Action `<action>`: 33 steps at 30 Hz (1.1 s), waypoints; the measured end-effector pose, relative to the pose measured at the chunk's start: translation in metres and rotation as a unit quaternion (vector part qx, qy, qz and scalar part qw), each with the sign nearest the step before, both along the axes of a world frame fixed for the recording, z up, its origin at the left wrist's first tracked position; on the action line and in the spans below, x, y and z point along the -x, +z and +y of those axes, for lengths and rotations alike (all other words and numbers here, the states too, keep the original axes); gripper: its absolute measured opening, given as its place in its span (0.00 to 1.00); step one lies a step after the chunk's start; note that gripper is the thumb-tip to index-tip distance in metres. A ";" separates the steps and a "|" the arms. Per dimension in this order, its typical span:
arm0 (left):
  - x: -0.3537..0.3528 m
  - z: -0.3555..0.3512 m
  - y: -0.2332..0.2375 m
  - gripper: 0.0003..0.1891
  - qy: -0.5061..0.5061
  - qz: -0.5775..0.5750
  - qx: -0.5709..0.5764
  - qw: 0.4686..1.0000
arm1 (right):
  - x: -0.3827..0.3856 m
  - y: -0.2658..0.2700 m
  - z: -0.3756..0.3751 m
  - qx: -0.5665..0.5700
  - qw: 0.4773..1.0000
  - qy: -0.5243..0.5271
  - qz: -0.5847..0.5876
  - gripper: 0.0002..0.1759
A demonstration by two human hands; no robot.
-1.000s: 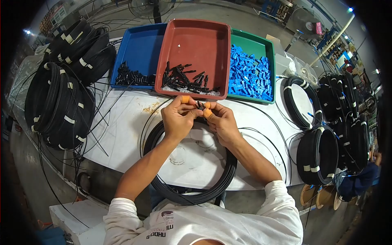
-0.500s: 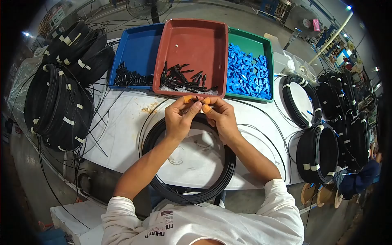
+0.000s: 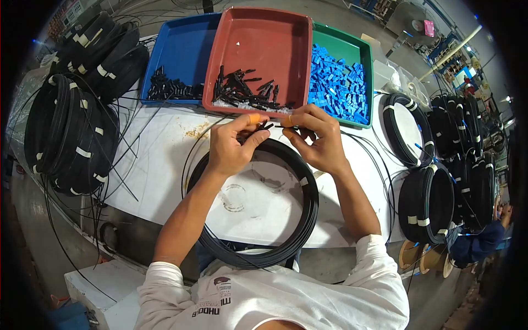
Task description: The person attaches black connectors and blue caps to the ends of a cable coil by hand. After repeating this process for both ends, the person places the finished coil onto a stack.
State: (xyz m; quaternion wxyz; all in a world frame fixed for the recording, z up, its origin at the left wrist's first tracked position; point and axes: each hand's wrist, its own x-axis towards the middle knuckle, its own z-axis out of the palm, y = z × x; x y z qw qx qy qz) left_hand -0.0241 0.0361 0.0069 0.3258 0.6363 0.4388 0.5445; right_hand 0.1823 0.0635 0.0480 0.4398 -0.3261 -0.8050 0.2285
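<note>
Pinching small black pieces (image 3: 265, 126) between thumb and orange-wrapped index finger, the left hand (image 3: 236, 144) is closed above the far side of a black cable coil (image 3: 312, 206). Just beside it, the right hand (image 3: 316, 140), also with orange on its fingers, grips a thin black piece (image 3: 279, 126) whose tip points toward the left hand. A narrow gap shows between the two pieces; their finer shape is too small to make out.

The coil lies on the white surface (image 3: 258, 220) below both hands, its near side reaching past the edge toward the person's white shirt (image 3: 286, 294). Beyond the hands sit three trays: a blue tray (image 3: 184, 47) with short black parts (image 3: 173, 89), a red tray (image 3: 267, 47) in the middle with longer black parts (image 3: 247, 91), and a green tray (image 3: 344, 44) heaped with bright blue pieces (image 3: 338, 88).

Bundled black coils (image 3: 60, 129) with pale tape stand piled at the left, and more taped coils (image 3: 423, 206) crowd the right. Over there, a co-worker in dark blue (image 3: 478, 245) shows near wooden spools (image 3: 432, 259).
</note>
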 end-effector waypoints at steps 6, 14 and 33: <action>0.004 -0.003 0.008 0.19 0.011 0.095 -0.027 0.995 | -0.001 -0.006 0.005 -0.057 0.998 0.006 -0.034 0.10; 0.002 -0.006 0.012 0.13 0.007 0.108 -0.093 0.990 | -0.004 -0.008 0.006 -0.065 0.995 0.012 -0.068 0.09; 0.004 0.001 0.005 0.09 -0.006 0.149 -0.228 0.962 | -0.008 0.000 0.000 0.295 0.954 0.052 -0.017 0.09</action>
